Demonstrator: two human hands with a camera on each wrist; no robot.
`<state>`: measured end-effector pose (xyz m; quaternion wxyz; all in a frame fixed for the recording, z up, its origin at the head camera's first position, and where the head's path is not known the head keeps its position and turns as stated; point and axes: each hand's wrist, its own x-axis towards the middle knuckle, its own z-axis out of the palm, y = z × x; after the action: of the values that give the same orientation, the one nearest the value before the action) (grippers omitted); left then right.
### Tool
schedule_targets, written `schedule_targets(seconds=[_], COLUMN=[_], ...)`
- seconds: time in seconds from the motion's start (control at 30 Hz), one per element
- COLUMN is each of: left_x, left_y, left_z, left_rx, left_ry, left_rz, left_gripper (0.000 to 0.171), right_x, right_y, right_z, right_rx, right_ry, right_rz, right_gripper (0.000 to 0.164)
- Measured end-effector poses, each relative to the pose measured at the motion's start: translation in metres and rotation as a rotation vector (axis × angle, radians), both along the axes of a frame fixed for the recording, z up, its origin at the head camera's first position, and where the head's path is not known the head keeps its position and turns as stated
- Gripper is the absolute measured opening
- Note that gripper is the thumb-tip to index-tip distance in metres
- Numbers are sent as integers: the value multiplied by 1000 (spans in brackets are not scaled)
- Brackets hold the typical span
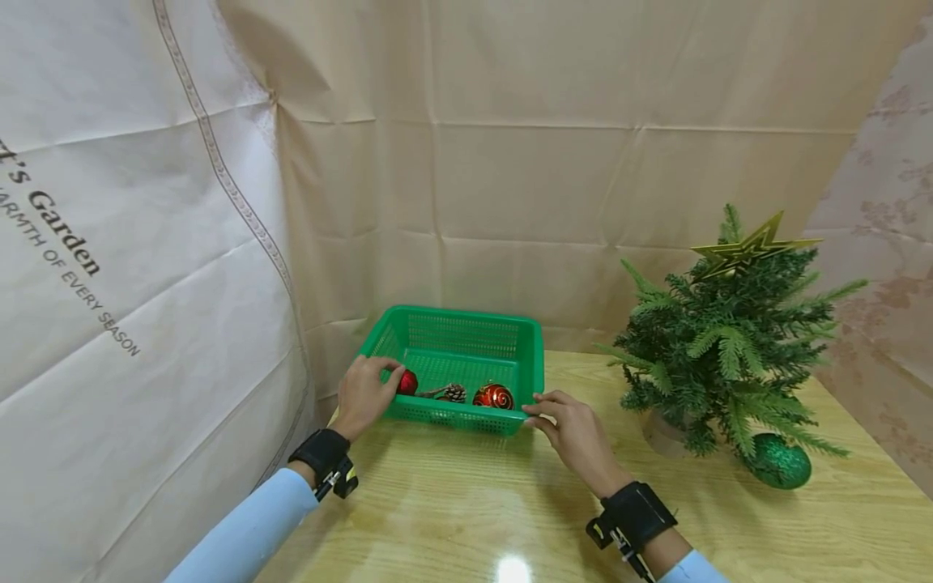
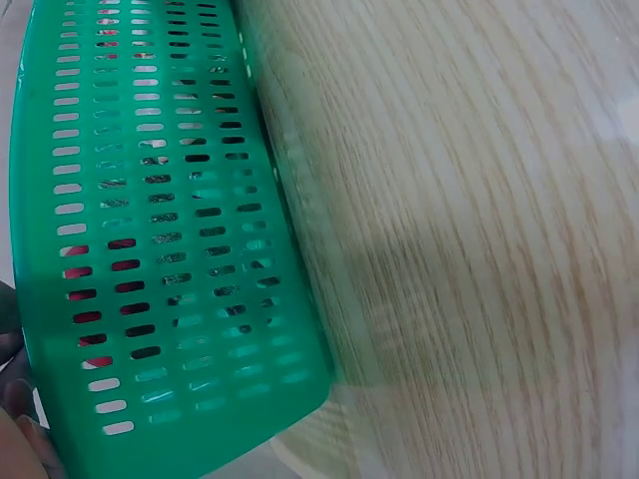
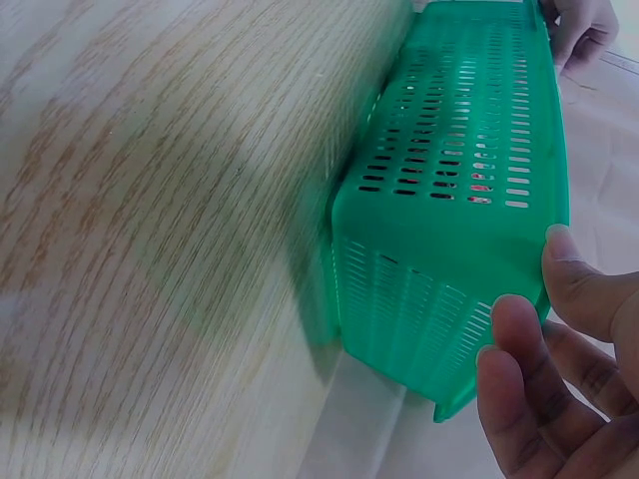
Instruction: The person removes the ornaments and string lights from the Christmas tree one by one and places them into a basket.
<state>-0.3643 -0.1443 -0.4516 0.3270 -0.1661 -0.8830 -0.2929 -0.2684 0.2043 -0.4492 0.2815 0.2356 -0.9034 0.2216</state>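
A green plastic basket [image 1: 452, 408] with slotted walls stands on the wooden table against the cloth backdrop. My left hand [image 1: 364, 394] grips its rim at the front left corner, fingers reaching over the edge. At the front right corner, my right hand [image 1: 579, 433] pinches the rim; in the right wrist view the thumb [image 3: 567, 249] lies on the front edge and the other fingers curl by the side. Inside, along the front wall, lie a dark red ball ornament [image 1: 407, 383], a pine cone [image 1: 455, 393] on a stem and a shiny red ball ornament [image 1: 493, 396] with gold swirls.
To the right stands a small artificial Christmas tree [image 1: 714, 348] with a gold star [image 1: 754, 248] on top. A glittery green ball ornament [image 1: 778, 461] is at its lower right branches. Beige cloth [image 1: 525, 178] hangs behind, and white printed cloth [image 1: 146, 243] hangs at left.
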Motion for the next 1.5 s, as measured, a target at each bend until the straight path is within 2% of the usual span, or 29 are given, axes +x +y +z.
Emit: schedule_targets(seconds=[0.13, 0.37, 0.8, 0.93, 1.07, 1.2, 1.3, 1.37, 1.5], left_x=[-2, -2, -3, -3, -2, 1, 5, 9, 21], left_y=[1, 3, 9, 11, 14, 27, 46, 62, 103], left_z=[-1, -2, -5, -5, -6, -4, -1, 2, 12], left_rx=[-28, -53, -83, -72, -72, -78, -81, -75, -59], left_ry=[12, -12, -20, -26, -10, 27, 75, 106, 145], left_rz=[11, 6, -14, -17, -36, -95, -172, -253, -446], left_gripper=[6, 5, 5, 4, 6, 5, 5, 6, 7], right_x=[1, 3, 4, 5, 10, 27, 47, 61, 90], right_y=[1, 4, 9, 11, 13, 21, 33, 44, 70], right_z=[-1, -3, -5, -2, 6, 24, 46, 64, 93], right_rx=[-5, -12, -18, 0, 14, -50, -131, -181, -262], right_ry=[4, 45, 7, -30, -147, -317, -430, -473, -496], right_rz=[-1, 4, -16, -28, -30, 20, 82, 118, 159], right_gripper=[22, 23, 23, 23, 25, 23, 21, 21, 23])
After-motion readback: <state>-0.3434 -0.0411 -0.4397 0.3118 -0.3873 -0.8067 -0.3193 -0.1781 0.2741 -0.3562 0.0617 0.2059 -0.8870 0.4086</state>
